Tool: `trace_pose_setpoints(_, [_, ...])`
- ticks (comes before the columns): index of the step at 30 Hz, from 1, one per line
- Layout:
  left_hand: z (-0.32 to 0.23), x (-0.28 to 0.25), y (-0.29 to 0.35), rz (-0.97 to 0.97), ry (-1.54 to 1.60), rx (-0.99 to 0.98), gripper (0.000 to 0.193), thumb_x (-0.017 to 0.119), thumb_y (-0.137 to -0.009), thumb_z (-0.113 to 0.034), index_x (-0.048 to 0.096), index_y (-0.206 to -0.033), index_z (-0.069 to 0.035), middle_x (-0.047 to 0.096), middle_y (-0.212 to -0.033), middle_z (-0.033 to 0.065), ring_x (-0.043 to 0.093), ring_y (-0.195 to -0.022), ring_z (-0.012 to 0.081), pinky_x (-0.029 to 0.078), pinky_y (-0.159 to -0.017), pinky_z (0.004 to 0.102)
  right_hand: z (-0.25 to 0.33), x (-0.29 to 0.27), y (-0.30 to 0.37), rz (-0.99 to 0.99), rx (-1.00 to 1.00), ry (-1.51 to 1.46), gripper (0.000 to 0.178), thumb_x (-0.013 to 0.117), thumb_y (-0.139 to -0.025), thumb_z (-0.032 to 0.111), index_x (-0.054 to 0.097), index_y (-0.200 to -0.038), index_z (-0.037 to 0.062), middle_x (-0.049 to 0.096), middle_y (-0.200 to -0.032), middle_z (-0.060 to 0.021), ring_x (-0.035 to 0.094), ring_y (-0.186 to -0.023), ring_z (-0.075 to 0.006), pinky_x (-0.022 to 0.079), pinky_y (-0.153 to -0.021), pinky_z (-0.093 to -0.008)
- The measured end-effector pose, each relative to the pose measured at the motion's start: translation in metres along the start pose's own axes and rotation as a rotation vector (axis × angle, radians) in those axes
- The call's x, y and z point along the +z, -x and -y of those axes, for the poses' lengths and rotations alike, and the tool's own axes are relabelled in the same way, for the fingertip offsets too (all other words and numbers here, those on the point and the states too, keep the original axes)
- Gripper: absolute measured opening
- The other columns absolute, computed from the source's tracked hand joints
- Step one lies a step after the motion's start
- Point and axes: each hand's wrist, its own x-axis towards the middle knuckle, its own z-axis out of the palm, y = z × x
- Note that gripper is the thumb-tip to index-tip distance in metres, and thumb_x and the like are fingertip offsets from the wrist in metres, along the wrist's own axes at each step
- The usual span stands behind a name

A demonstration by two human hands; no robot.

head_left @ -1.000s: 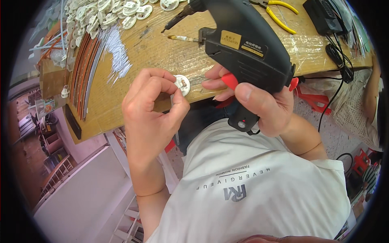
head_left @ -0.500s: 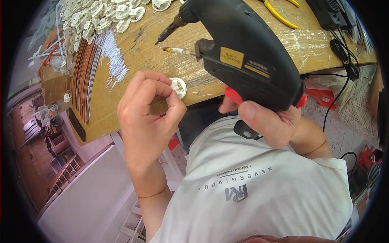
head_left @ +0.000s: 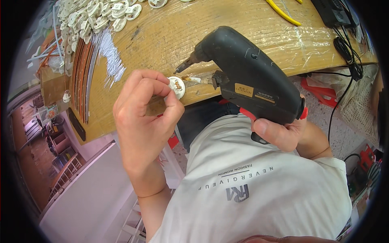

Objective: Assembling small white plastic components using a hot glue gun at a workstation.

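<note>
Between the thumb and fingers of my left hand [head_left: 144, 107] is a small round white plastic part [head_left: 178, 87] with copper-coloured contacts on its face. My right hand [head_left: 277, 131] grips a black soldering gun [head_left: 251, 75] with a red trigger, its handle mostly hidden by the hand. The gun's dark nozzle and its pale-tipped soldering iron point left, and the iron's tip is right at the edge of the white part. Whether they touch I cannot tell.
A heap of similar white parts [head_left: 95, 18] covers the table's far left. Beside it lie brown strips [head_left: 81, 77] and a bundle of thin white wires [head_left: 113, 62]. Yellow-handled pliers [head_left: 285, 14] and a black box with coiled cable [head_left: 344, 52] lie at the far right.
The soldering gun in my right hand has come down and nearer, bringing its tip to the white part. My left hand stays nearly in place, still holding the part.
</note>
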Motion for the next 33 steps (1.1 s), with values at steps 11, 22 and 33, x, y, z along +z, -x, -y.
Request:
trace_pose_setpoints(11, [-0.0034, -0.0057, -0.0009, 0.066, -0.019, -0.044, 0.011, 0.068, -0.073, 0.009, 0.06, -0.079, 0.004, 0.066, -0.089, 0.0092, 0.063, -0.082, 0.0174, 0.05, -0.077, 0.027, -0.0012, 0.0075, 0.0, -0.073, -0.007, -0.076, 0.022, 0.069, -0.081, 0.0, 0.067, -0.102, -0.0058, 0.065, -0.082, -0.0082, 0.056, -0.061, -0.0169, 0.044, -0.057, -0.0267])
trace_pose_setpoints(22, [-0.0033, -0.0045, -0.0023, 0.059, -0.029, -0.02, 0.011, 0.069, -0.073, 0.008, 0.06, -0.079, 0.004, 0.066, -0.089, 0.0098, 0.064, -0.081, 0.0186, 0.05, -0.076, 0.0272, -0.0014, 0.0036, -0.0012, -0.028, 0.018, -0.06, 0.013, 0.069, -0.081, 0.002, 0.065, -0.092, -0.0029, 0.06, -0.072, -0.0061, 0.052, -0.055, -0.0171, 0.041, -0.052, -0.0286])
trace_pose_setpoints(33, [-0.0043, -0.0048, -0.0023, 0.067, -0.04, -0.007, 0.012, 0.069, -0.072, 0.009, 0.06, -0.079, 0.003, 0.066, -0.089, 0.0104, 0.064, -0.08, 0.02, 0.05, -0.075, 0.0281, 0.0022, 0.0053, -0.0027, -0.045, 0.056, -0.101, 0.015, 0.069, -0.081, 0.002, 0.065, -0.094, -0.004, 0.063, -0.076, -0.0077, 0.055, -0.059, -0.0171, 0.044, -0.055, -0.0285])
